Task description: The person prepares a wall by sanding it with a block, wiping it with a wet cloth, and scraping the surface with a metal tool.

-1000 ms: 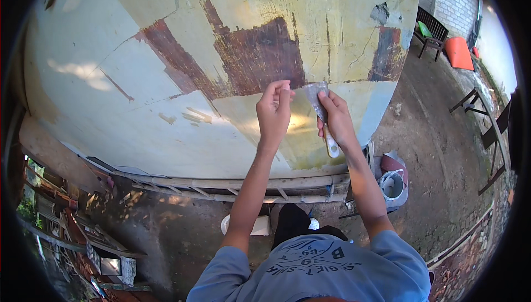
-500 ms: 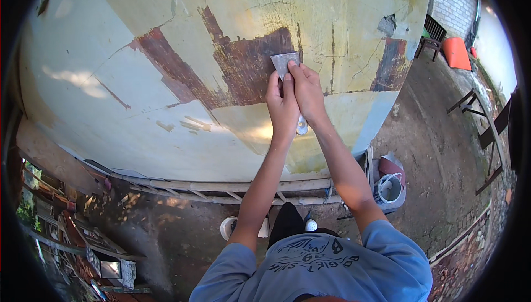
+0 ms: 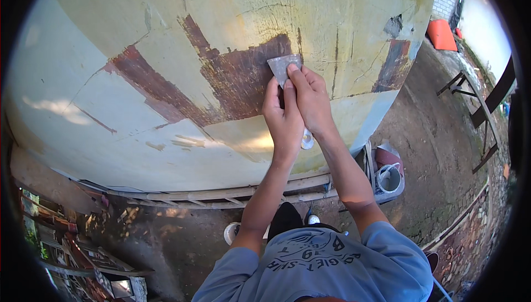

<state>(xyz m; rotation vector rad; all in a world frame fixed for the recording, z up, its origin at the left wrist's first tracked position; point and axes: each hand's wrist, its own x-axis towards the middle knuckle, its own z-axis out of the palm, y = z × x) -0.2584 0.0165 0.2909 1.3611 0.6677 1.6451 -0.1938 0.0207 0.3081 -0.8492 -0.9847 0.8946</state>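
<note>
A metal putty knife [image 3: 281, 65] with a light handle is held up against the cracked, pale yellow wall [image 3: 359, 14], over the edge of a dark reddish-brown patch [image 3: 231, 89] where paint is gone. My right hand [image 3: 313, 97] grips it with the thumb on the blade. My left hand [image 3: 282, 114] is wrapped round it just below the blade, pressed beside my right hand. The handle's end shows under my hands. Whether the blade edge touches the wall I cannot tell.
A bamboo ladder [image 3: 185, 197] lies along the wall's lower edge. Below right are a bucket [image 3: 390, 178] and a reddish bundle [image 3: 387, 156]. An orange object [image 3: 441, 34] and a dark metal frame [image 3: 464, 89] stand at the right, scrap wood [image 3: 77, 252] at lower left.
My left hand, which was apart from the putty knife, has joined my right hand on it. The blade has moved up and left onto the brown patch, turning more upright. The view has shifted slightly.
</note>
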